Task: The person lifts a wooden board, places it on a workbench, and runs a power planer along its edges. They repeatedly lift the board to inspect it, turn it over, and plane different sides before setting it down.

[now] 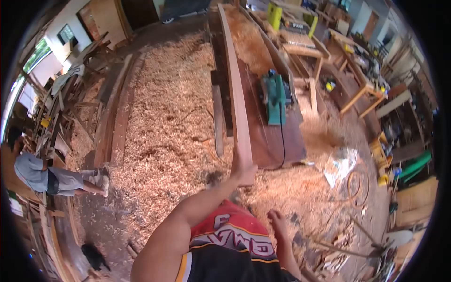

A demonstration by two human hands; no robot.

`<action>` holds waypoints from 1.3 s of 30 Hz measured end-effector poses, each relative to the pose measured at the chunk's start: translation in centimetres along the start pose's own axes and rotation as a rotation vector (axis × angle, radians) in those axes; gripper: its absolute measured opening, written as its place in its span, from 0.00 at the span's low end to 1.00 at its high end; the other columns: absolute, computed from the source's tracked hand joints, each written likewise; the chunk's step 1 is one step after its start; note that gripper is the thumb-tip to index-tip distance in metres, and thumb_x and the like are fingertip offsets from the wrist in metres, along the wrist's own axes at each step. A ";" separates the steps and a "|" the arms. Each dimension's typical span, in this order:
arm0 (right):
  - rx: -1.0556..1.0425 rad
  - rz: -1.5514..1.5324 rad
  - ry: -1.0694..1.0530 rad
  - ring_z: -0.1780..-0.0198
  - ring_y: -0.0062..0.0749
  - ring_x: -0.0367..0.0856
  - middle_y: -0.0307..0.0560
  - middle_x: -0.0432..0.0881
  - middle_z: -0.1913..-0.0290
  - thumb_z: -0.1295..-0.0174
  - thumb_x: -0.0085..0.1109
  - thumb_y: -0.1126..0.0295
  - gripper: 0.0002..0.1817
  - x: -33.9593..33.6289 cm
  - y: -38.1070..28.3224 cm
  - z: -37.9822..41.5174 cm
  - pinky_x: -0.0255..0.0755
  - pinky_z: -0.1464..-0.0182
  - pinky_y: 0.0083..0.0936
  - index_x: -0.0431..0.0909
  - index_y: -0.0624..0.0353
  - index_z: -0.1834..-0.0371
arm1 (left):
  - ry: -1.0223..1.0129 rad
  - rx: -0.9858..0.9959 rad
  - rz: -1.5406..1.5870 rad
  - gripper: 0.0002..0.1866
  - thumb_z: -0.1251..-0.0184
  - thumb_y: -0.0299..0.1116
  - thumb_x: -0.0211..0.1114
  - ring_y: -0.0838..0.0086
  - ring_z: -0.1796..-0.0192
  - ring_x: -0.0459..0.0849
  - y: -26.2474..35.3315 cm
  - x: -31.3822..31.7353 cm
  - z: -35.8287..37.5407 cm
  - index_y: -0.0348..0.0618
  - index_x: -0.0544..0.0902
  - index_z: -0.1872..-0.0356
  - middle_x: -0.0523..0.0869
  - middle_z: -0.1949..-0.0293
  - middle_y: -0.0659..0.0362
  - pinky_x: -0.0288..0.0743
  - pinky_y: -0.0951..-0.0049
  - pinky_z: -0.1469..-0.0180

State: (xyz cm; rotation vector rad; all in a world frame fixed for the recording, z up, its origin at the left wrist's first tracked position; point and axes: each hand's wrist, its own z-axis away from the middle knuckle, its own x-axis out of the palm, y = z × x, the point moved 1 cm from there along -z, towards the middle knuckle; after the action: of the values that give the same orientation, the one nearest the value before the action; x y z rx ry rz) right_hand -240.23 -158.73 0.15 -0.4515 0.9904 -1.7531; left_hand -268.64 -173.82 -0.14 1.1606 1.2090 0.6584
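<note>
The left hand (244, 170) was closed around the near end of a long plank (233, 80), which stood on edge and ran away from the person toward the far end of the workbench (263, 136), lying along that bench's left edge; the right hand (276, 220) hung loose and empty beside the person's hip, fingers slack, touching nothing. At the far left, another person (44, 176) in a grey shirt was bent over beside stacked timber. Nearer the middle, planks (117, 117) lay flat on the ground along the left margin of a broad spread of wood shavings (174, 108), which covered the floor up to the bench's left side. A small dark animal (94, 256) stood on the bare floor at the lower left. On the bench top, just right of the held plank, sat a green electric planer (275, 96) with its black cord (283, 141) trailing toward the bench's near edge. Further right, a wooden table (361, 89) with slanted legs stood well apart from the bench, and crumpled plastic sheeting (343, 164) lay on the floor near the bench's near right corner.
</note>
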 end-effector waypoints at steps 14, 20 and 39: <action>-0.251 0.021 0.006 0.62 0.27 0.83 0.47 0.87 0.60 0.29 0.61 0.62 0.19 1.0 -17.8 -6.3 0.75 0.59 0.23 0.81 0.67 0.44 | 0.227 -0.034 -0.127 0.56 0.46 0.41 0.76 0.52 0.25 0.66 2.9 -2.9 -10.6 0.22 0.50 0.25 0.66 0.28 0.35 0.61 0.63 0.24; -0.516 0.266 0.190 0.69 0.21 0.78 0.44 0.84 0.71 0.34 0.67 0.64 0.16 3.2 -26.5 -18.4 0.72 0.66 0.22 0.85 0.68 0.54 | 0.173 -0.130 -0.051 0.56 0.44 0.42 0.75 0.51 0.21 0.60 2.0 -4.8 -19.9 0.22 0.49 0.24 0.62 0.26 0.34 0.52 0.63 0.20; -0.169 -0.008 0.070 0.76 0.23 0.76 0.41 0.82 0.66 0.38 0.68 0.65 0.15 8.2 -40.1 -33.4 0.72 0.74 0.22 0.78 0.60 0.54 | 0.166 -0.016 0.206 0.51 0.39 0.34 0.71 0.42 0.23 0.59 1.8 -5.4 -23.9 0.21 0.47 0.25 0.59 0.27 0.30 0.52 0.58 0.21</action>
State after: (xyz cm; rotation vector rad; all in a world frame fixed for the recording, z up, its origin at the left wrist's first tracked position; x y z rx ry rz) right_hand -290.62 -147.13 11.04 -0.5037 1.1941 -1.7093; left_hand -292.41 -170.18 5.02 1.2471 1.2292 0.9332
